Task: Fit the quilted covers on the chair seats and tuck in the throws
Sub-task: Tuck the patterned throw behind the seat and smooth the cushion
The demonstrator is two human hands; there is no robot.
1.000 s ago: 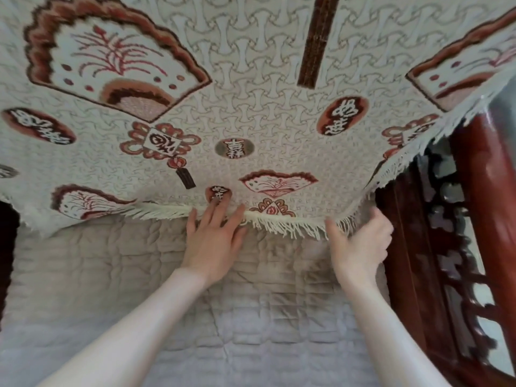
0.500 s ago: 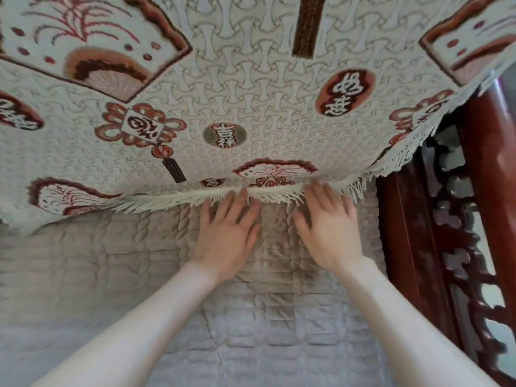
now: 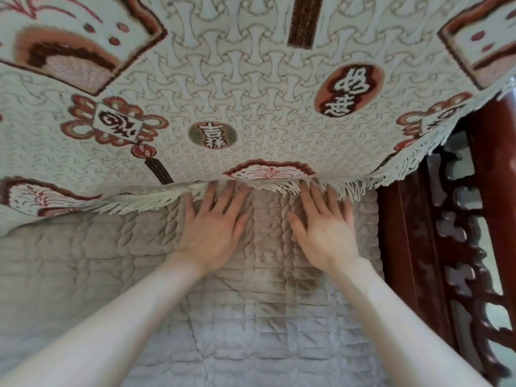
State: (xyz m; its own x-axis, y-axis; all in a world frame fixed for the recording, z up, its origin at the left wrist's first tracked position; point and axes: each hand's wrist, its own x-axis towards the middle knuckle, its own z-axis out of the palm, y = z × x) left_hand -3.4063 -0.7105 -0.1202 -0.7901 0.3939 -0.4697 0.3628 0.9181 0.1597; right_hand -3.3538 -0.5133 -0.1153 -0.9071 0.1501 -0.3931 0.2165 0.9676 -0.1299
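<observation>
Under the hanging throw [image 3: 251, 93], my left hand [image 3: 213, 236] and right hand [image 3: 325, 236] pressed the cover [image 3: 251, 331], fingers [image 3: 208, 202] spread wide, tips at its fringe [image 3: 139, 201]. I judged this the tucking step; next, the fringe wanted pushing deeper.

A cream woven throw [image 3: 251, 88], patterned with red-brown fans, knots and character medallions, is seen draped across the frame from 9 to 3 o'clock. Its white fringe [image 3: 139, 202] is laid over a beige quilted cover [image 3: 237, 317], spread flat towards 6 o'clock.
</observation>
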